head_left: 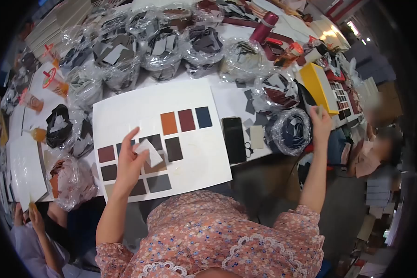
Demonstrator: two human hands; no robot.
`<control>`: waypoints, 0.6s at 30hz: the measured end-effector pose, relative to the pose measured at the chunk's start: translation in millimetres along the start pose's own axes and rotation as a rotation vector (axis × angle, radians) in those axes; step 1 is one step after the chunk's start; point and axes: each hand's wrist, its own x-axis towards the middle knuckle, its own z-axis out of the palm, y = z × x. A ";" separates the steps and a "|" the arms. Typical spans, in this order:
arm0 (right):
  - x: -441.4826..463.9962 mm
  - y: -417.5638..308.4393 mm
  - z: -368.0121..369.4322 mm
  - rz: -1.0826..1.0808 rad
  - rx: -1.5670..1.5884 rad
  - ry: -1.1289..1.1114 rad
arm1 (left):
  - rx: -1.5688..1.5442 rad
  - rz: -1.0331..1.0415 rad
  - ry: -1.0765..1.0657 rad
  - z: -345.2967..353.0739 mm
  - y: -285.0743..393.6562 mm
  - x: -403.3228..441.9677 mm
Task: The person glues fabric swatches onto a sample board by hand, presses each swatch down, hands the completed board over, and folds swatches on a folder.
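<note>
A large white board [204,162] lies in front of me with rows of coloured swatches on it. Among them are an orange swatch [168,123], a maroon swatch [186,120] and a navy swatch [203,117]. My left hand [130,162] is over the board's left part, pinching a pale swatch [151,155] above the dark and brown ones, which it partly hides. Off to the right, my right hand [321,124] is raised beside a plastic-lined tub of navy pieces [289,132]. Its fingers close on a small greyish piece [319,110], seen nearly edge-on.
Several plastic-lined tubs of swatches [160,51] line the table behind the board. A black phone [234,139], small scissors [249,149] and a pale card [256,137] lie to its right. Further right stands a yellow box [317,85]. Drink cups [54,82] and another person's hand [36,217] are at left.
</note>
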 end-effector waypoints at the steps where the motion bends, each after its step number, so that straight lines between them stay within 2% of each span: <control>1: -20.3 -44.1 13.3 -0.043 -0.048 0.020 | -0.003 -0.059 -0.042 1.0 -0.3 -0.5; 2: -39.5 -68.6 27.3 -0.153 -0.044 0.055 | -0.011 -0.062 -0.024 10.9 -2.2 0.1; 3: -48.2 -75.7 40.3 -0.674 -0.291 0.187 | -0.028 -0.089 -0.064 16.5 -7.8 2.6; 4: -60.9 -100.7 44.0 -0.933 -0.318 0.079 | -0.064 -0.156 -0.131 23.6 -2.4 1.7; 5: -72.8 -112.4 48.8 -1.056 -0.414 -0.032 | -0.101 -0.225 -0.199 31.6 2.9 0.8; 6: -82.9 -122.0 57.3 -1.158 -0.363 -0.094 | -0.130 -0.241 -0.240 38.4 4.6 1.1; 9: -101.8 -150.3 83.7 -1.301 -0.182 -0.184 | -0.280 -0.314 -0.337 52.2 1.8 -0.3; 11: -110.8 -160.2 89.8 -1.408 -0.172 -0.243 | -0.342 -0.272 -0.398 49.6 10.1 -6.7; 14: -125.9 -171.9 101.0 -1.517 -0.121 -0.313 | -0.194 -0.302 -0.356 54.8 26.9 -19.2; 17: -137.2 -180.4 110.3 -1.582 -0.079 -0.357 | -0.245 -0.275 -0.312 63.7 21.1 -26.1; 18: -140.1 -180.3 112.9 -1.597 -0.066 -0.371 | -0.263 -0.333 -0.277 64.6 23.1 -26.4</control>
